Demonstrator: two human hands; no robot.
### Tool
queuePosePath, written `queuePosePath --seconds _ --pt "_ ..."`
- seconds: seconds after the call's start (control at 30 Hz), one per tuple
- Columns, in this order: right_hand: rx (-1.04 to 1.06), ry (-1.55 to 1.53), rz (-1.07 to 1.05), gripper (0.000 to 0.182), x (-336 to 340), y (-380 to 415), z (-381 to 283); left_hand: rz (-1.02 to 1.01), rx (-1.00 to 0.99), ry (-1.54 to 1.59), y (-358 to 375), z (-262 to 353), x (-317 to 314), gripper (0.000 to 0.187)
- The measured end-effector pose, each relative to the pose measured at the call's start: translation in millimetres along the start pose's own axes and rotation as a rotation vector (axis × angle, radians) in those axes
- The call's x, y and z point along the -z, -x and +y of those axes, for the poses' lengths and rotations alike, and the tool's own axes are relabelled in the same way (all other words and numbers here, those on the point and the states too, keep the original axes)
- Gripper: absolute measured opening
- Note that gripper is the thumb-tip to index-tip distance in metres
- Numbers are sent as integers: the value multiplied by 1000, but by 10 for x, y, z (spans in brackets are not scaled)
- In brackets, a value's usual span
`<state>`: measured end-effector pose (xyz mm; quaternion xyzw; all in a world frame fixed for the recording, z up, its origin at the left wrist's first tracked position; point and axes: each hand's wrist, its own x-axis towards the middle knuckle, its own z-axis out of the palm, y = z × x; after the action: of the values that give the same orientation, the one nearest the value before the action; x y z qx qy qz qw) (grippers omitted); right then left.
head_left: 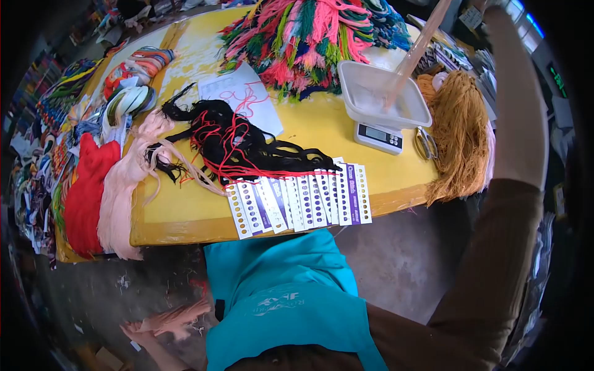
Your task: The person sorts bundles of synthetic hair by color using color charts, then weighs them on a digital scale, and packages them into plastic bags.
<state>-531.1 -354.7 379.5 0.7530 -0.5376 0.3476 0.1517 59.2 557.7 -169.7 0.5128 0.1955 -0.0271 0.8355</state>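
Observation:
My right arm reaches up along the right side; my right hand (494,13) is dim at the top edge, its fingers not clear. Near it a pinkish strand (416,57) hangs from beyond the top edge into a white plastic tub (405,117), which sits on a small digital scale (378,138). Low at the left, below table height, my left hand (141,334) is closed on a bundle of salmon thread (180,318). Black thread (226,133) tangled with red strands lies mid-table, over the upper ends of several hole-punched cards (300,204).
Multicoloured thread (309,46) is heaped at the back of the yellow table (179,226). Red (93,198) and peach (124,185) skeins drape over the left edge. Scissors (426,143) and brown thread (461,133) are at the right. A paper sheet (265,113) lies behind the black thread.

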Motion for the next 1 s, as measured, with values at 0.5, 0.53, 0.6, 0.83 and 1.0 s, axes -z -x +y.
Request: queuePosePath --seconds 0.5,0.53,0.6,0.83,1.0 --pt "93 -89 -166 10 -1349 3888 295 -1066 426 202 1185 -587 -1858 57" --pt "136 -63 -153 18 -1292 4001 257 -1089 437 203 1338 -580 -2006 61" --pt "72 -94 -122 27 -1203 4142 186 -1118 453 196 1574 -555 -2234 66" --pt "-120 -183 65 29 -1127 4502 332 -1242 196 -61 2248 -456 -2820 70" --pt "-19 -32 120 30 -1176 4558 338 -866 -427 -370 2595 -688 -3112 67"
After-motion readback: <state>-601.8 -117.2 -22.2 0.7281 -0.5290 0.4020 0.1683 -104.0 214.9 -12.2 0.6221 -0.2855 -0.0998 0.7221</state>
